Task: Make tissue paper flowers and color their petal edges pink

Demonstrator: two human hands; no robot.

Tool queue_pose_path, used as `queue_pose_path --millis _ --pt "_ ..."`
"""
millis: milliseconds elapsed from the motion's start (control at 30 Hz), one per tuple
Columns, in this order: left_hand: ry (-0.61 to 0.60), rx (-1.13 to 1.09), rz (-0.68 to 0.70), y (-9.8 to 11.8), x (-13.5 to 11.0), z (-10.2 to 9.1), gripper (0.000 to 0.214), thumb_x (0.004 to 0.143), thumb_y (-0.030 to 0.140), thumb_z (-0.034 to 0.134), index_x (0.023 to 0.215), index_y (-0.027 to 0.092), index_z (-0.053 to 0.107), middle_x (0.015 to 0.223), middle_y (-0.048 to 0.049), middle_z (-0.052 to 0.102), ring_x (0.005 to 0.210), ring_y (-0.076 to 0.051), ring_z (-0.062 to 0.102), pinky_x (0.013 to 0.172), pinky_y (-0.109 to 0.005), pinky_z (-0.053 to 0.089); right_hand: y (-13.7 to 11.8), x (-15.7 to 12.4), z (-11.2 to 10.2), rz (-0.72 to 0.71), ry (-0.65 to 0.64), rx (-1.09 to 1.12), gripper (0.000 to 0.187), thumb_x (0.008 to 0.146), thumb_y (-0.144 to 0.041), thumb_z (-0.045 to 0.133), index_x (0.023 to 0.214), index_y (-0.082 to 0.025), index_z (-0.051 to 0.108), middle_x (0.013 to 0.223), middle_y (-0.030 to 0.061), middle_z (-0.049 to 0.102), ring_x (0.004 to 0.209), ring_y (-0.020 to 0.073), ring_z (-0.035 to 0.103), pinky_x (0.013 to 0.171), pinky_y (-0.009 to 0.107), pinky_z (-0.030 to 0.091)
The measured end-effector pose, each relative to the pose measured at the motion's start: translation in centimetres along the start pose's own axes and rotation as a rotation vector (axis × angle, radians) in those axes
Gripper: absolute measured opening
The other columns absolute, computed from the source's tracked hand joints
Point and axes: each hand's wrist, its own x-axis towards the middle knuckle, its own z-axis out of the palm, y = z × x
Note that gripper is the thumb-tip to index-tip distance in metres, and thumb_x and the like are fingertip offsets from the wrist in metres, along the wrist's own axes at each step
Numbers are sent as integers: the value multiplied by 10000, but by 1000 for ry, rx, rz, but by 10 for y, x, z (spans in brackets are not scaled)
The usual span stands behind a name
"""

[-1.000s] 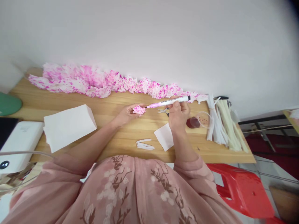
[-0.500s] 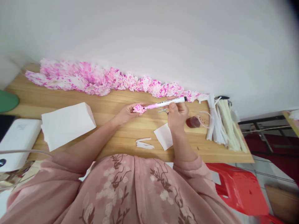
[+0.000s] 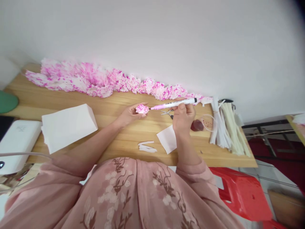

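Observation:
My left hand (image 3: pixel 130 115) pinches a small paper flower (image 3: pixel 142 109), white with pink blotches, above the wooden table (image 3: pixel 114 133). My right hand (image 3: pixel 183 117) grips a pink and white marker (image 3: pixel 175 103) held almost level, its tip touching the flower's right edge. Small scissors (image 3: pixel 166 112) lie on the table just under the marker. A white paper square (image 3: pixel 167 139) lies below my right wrist, with some white paper strips (image 3: pixel 146 146) to its left.
A long row of pink-dyed paper flowers (image 3: pixel 100 81) runs along the wall. A stack of white paper (image 3: pixel 68 126) lies at the left beside a white device (image 3: pixel 16 143) and a green object (image 3: pixel 8 101). At the right are white sticks (image 3: pixel 226 127), a dark red jar (image 3: pixel 196 125) and a red stool (image 3: pixel 240 194).
The marker and my right hand shifted slightly left, then back right, its tip staying at the flower. My left hand turned the flower a little.

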Motion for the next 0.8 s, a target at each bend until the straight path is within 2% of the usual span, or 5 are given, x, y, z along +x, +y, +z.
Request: queue_pose_path --millis 167,333,600,800 --pt "23 -35 -30 4 -1 3 800 649 356 884 1370 148 607 1113 -91 746 884 -176 689 847 -330 572 2 0 2 -8 3 -3 323 768 -547 750 908 -256 737 772 -26 653 615 89 570 614 238 507" --pt "16 -23 -54 6 -2 5 821 641 366 886 1371 122 603 942 -60 748 784 -164 673 776 -324 578 2 -3 3 3 -22 -44 337 777 -558 736 927 -256 737 725 -32 643 620 96 573 616 239 505" --pt "-19 1 -57 5 -2 7 762 631 360 878 1322 143 641 1053 -77 724 764 -144 639 650 -274 565 1 -5 5 13 -30 -81 381 740 -601 749 912 -261 749 750 -27 647 614 105 572 601 254 509" --pt "-20 -2 -75 5 -2 7 774 636 349 884 1332 123 632 1015 -75 722 764 -142 631 638 -265 570 3 -7 4 -1 -54 -137 395 748 -611 740 922 -257 756 759 -19 673 622 119 598 597 261 520"
